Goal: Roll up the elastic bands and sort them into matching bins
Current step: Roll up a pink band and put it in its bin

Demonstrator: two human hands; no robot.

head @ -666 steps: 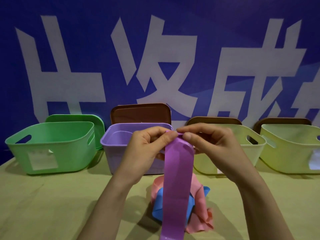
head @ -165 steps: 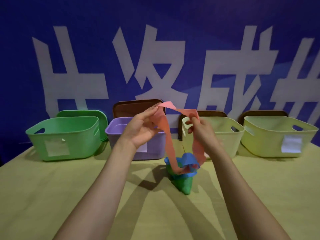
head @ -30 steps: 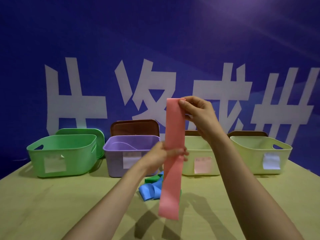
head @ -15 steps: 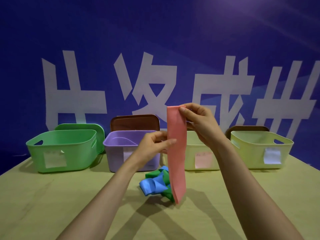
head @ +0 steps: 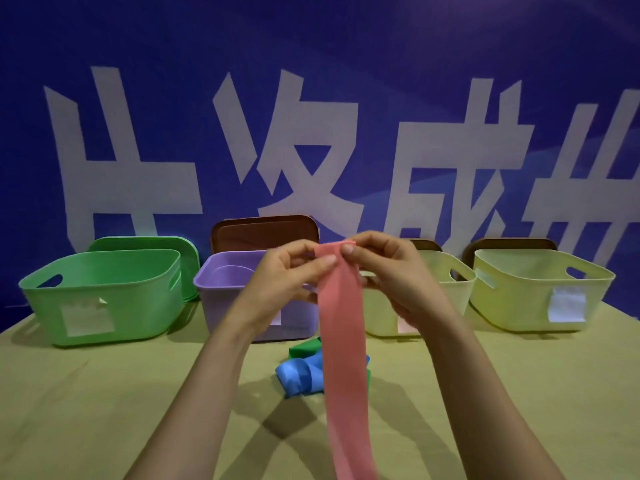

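A long pink elastic band (head: pixel 343 348) hangs straight down in front of me, its lower end running out of the bottom of the frame. My left hand (head: pixel 287 275) and my right hand (head: pixel 388 271) both pinch its top edge, thumbs and fingertips close together. Behind the band, a blue band (head: pixel 298 375) and a green band (head: pixel 306 346) lie crumpled on the table. Along the back stand a green bin (head: pixel 104 296), a purple bin (head: pixel 221 289), a pale yellow bin (head: pixel 446 292) and a yellow-green bin (head: pixel 533 296).
Lids lean upright behind the bins against a blue banner wall: a green lid (head: pixel 145 242) and a brown lid (head: pixel 263 232) among them. Paper labels are stuck on the bin fronts. The tan tabletop (head: pixel 86 410) spreads out in front of the bins.
My left hand rose from the band's middle to its top edge and pinches it beside my right hand. Both hands came down lower in view, in front of the bins.
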